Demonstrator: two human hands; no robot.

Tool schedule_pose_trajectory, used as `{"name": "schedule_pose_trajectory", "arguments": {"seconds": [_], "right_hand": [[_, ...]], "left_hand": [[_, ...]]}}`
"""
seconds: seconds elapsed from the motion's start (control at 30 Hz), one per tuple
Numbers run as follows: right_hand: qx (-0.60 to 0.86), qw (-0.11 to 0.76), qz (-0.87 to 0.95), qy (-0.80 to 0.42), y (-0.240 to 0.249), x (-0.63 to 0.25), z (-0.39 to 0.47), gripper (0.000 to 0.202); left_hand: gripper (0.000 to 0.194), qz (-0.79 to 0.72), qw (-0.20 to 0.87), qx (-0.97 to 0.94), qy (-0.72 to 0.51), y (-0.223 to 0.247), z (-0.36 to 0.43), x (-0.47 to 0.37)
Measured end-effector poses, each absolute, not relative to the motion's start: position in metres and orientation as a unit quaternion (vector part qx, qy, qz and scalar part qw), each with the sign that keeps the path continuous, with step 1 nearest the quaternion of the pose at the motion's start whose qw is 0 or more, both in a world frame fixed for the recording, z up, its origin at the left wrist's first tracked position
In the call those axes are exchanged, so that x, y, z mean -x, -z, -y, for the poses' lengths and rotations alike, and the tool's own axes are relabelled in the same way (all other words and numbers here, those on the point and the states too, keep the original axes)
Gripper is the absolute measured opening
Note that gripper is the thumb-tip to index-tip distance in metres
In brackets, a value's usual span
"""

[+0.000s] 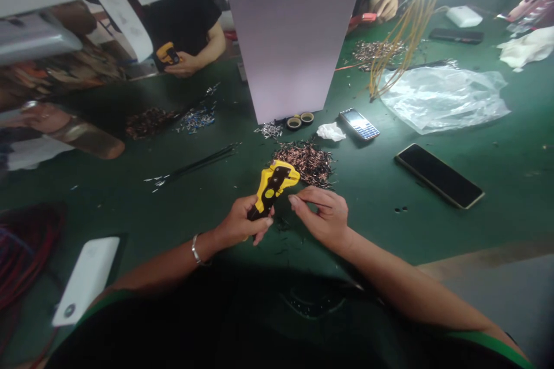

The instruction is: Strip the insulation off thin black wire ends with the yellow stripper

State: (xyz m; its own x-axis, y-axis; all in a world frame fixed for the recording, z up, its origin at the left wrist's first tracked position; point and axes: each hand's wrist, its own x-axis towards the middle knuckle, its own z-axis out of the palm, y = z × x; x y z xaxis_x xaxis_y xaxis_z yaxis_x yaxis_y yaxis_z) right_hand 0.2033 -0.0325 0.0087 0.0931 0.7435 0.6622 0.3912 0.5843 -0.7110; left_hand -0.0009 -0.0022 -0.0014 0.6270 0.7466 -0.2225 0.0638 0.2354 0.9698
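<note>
Head view: yellow-black tool (272, 190) above the green tabletop (367, 184).
Left hand (238, 220): closed around the tool's handle.
Right hand (326, 216): thumb and forefinger pinched at the tool's four o'clock; whether on anything, cannot tell.
Clippings pile (309, 162): tool's two o'clock.
Black smartphone (439, 176): three o'clock.

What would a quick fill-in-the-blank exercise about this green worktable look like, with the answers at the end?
1. The bare hand gripping the yellow-and-black hand tool is the person's own ____ one.
2. The small round yellow-and-black rings at the foot of the pale lilac upright panel number ____.
3. From the wearer's viewpoint, the flat rectangular black-screened phone lies to the ____ of the right hand.

Missing words: left; two; right.
</note>
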Motion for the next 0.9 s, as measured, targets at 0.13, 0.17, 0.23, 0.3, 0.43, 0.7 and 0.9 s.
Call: {"name": "schedule_pose_trajectory", "arguments": {"seconds": [0.13, 0.17, 0.23, 0.3, 0.43, 0.7, 0.9], "right_hand": [[0.495, 0.609, 0.51, -0.352, -0.013, -0.21, 0.03, 0.02], [0.494, 0.623, 0.453, -0.404, -0.014, -0.212, 0.028, 0.018], [0.467, 0.649, 0.354, -0.485, -0.016, -0.215, 0.023, 0.017], [0.436, 0.655, 0.301, -0.539, -0.018, -0.216, 0.017, 0.019], [0.403, 0.641, 0.269, -0.595, -0.02, -0.216, 0.012, 0.019], [0.406, 0.626, 0.274, -0.607, -0.017, -0.213, 0.014, 0.021], [0.387, 0.624, 0.284, -0.617, -0.017, -0.211, 0.015, 0.023]], "left_hand": [[0.03, -0.284, 0.774, -0.505, -0.256, -0.004, -0.004, -0.002], [0.033, -0.263, 0.792, -0.487, -0.256, -0.006, -0.006, -0.002], [0.041, -0.228, 0.824, -0.458, -0.245, -0.009, -0.009, -0.002], [0.047, -0.208, 0.838, -0.444, -0.237, -0.011, -0.011, -0.002], [0.053, -0.19, 0.848, -0.446, -0.216, -0.011, -0.01, -0.001], [0.054, -0.173, 0.863, -0.441, -0.176, -0.007, -0.008, -0.001], [0.046, -0.171, 0.86, -0.445, -0.184, -0.009, -0.007, -0.002]]}}
